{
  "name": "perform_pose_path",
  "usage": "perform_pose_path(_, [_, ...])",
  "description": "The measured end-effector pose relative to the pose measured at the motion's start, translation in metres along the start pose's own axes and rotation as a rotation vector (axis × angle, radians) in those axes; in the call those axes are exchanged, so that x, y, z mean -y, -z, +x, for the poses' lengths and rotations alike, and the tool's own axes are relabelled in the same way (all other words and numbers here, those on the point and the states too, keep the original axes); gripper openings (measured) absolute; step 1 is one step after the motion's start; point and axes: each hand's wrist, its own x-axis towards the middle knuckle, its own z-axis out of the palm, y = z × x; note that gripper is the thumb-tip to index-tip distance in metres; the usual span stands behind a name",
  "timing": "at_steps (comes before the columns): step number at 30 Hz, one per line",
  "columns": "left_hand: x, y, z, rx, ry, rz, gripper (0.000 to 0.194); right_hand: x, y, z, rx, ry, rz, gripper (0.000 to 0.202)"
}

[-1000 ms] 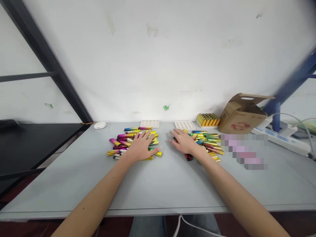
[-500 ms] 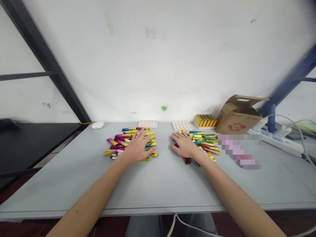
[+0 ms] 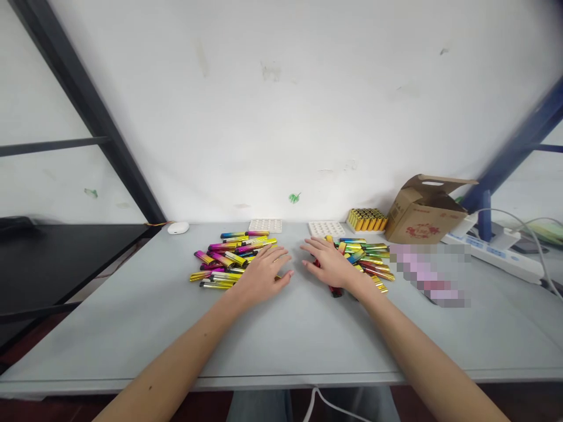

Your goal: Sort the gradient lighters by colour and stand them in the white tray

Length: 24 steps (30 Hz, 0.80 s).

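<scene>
My left hand (image 3: 265,274) lies palm down with its fingers stretched, at the right side of a loose pile of shiny lighters (image 3: 222,262) in magenta, yellow and blue. It covers some of them and grips none that I can see. Over the left part of a second pile of lighters (image 3: 376,266), in red, green and gold, rests my right hand (image 3: 328,262), fingers spread. Red and dark lighter ends show beneath it. Whether either palm presses on the lighters is hidden. A gap of bare table separates the two hands.
Two white trays with rows of holes (image 3: 265,225) (image 3: 326,229) lie along the wall. Upright yellow lighters (image 3: 368,220) fill another tray beside an open cardboard box (image 3: 417,220). A power strip (image 3: 495,256), a blurred pink item (image 3: 424,275) and a white case (image 3: 178,228) are also on the grey table (image 3: 303,346).
My left hand has slid right and slightly toward me, uncovering more lighters in the left pile. My right hand stays almost in place over its pile. The view has shifted slightly.
</scene>
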Motion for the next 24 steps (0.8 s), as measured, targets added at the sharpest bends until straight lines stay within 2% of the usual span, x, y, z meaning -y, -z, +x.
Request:
perform_pose_path(4, [0.0032, -0.0005, -0.0034, 0.095, 0.059, 0.049, 0.039, 0.0034, -0.0059, -0.0035, 0.094, 0.018, -0.046, 0.044])
perform_pose_path(8, [0.0032, -0.0001, -0.0049, 0.153, 0.068, 0.072, 0.040, 0.0026, -0.0083, -0.0047, 0.095, 0.017, -0.067, 0.043])
perform_pose_path(19, [0.0061, -0.0035, -0.0044, 0.161, 0.052, 0.084, 0.043, 0.0018, -0.0094, -0.0047, 0.113, 0.009, -0.079, 0.044])
perform_pose_path(24, [0.0071, -0.0082, -0.0053, 0.133, 0.069, 0.112, 0.045, 0.0020, -0.0097, -0.0040, 0.087, 0.014, -0.081, 0.039])
